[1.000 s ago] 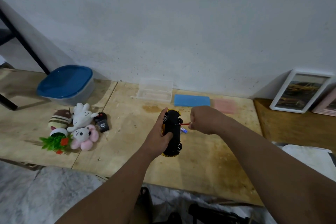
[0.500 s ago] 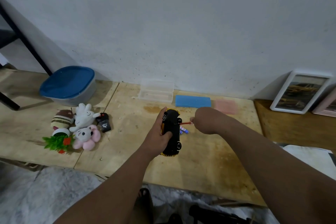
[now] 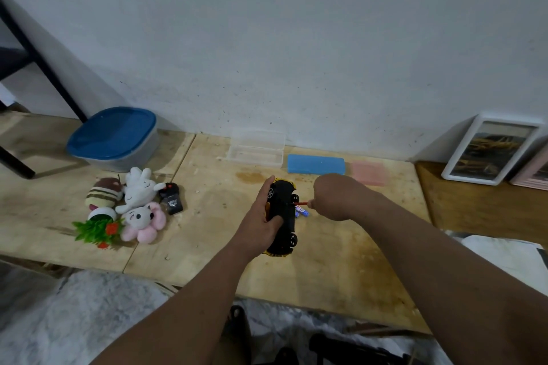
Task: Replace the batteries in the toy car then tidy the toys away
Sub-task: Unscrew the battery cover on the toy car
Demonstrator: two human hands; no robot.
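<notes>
Two hands share the job: left hand [image 3: 261,224] grips the upturned toy car [image 3: 281,218] above the surface [image 3: 341,261], long axis pointing away, while right hand [image 3: 333,197] fingers pinch a red screwdriver [image 3: 301,203] into its right flank.

— How is the light looking?
— Dim and soft; the tub [image 3: 114,139] is casting a faint shadow on the bench [image 3: 341,261].
— Sharpness?
— Edges are bending, wide-angle; the corners are darkening.
</notes>
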